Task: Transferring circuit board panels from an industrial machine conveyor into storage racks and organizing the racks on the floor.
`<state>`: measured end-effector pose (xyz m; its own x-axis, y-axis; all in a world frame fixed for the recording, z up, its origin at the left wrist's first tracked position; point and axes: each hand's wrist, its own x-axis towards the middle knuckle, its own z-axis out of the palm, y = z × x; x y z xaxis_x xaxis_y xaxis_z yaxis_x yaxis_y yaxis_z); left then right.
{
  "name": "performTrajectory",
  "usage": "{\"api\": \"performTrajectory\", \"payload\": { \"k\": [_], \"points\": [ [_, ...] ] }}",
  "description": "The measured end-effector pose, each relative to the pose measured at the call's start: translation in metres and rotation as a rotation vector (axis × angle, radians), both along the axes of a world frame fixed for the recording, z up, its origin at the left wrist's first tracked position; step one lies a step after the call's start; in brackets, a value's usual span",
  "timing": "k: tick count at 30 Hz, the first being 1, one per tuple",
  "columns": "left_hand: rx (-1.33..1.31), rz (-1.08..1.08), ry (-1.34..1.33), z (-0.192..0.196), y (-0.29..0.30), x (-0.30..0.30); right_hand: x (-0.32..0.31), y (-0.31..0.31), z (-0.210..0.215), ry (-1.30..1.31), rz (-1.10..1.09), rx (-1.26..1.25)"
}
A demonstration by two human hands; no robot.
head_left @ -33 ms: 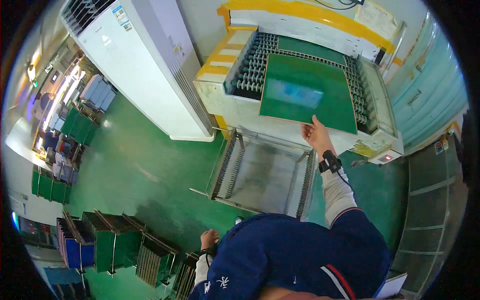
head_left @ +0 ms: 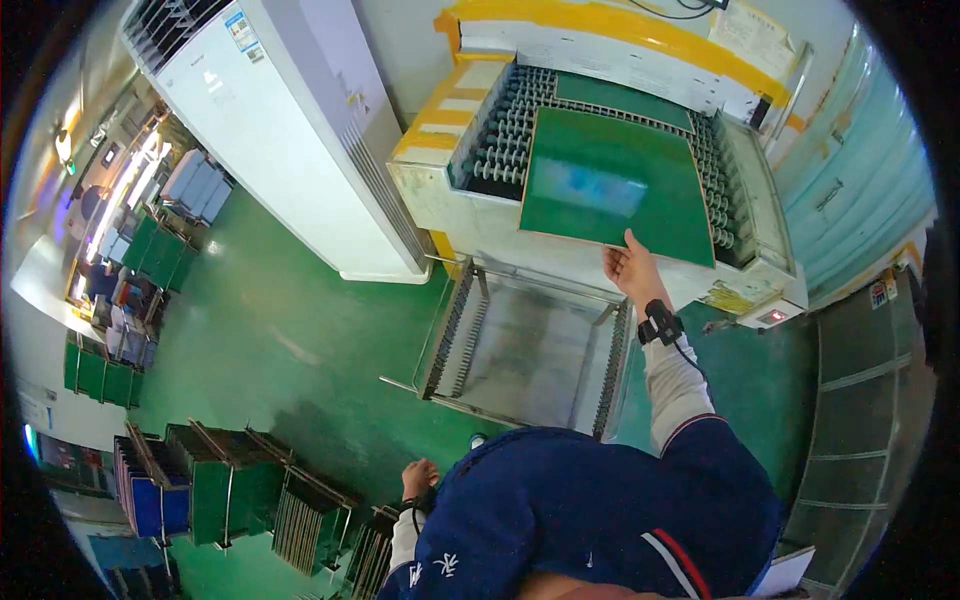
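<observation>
"Green board (head_left: 615,185): which step?"
"Guiding it over the rollers (head_left: 497,160), I judge; my right hand (head_left: 630,272) pinches its near edge. My left hand (head_left: 420,478) hangs loosely curled; can't tell if empty."
"Next?"
"Likely a level, two-handed grip."

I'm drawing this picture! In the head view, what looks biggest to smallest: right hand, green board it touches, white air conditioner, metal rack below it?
1. White air conditioner
2. Green board and metal rack: too alike to rank
3. Right hand
</observation>
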<state>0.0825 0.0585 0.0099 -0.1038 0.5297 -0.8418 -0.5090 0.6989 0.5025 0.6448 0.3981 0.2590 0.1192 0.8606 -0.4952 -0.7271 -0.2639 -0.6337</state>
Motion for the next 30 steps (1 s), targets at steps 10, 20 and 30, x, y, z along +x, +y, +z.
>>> {"api": "performTrajectory", "payload": {
  "k": [10, 20, 30],
  "points": [
    [0.027, -0.060, 0.103, 0.009, -0.002, 0.005, 0.010, 0.018, -0.005, 0.036, 0.039, 0.044],
    [0.007, -0.039, 0.219, 0.036, 0.005, 0.022, 0.012, 0.020, -0.011, -0.010, -0.036, 0.008],
    [0.018, 0.023, 0.163, 0.027, -0.004, 0.012, 0.008, 0.024, -0.010, 0.023, -0.020, 0.063]
  ]
}}
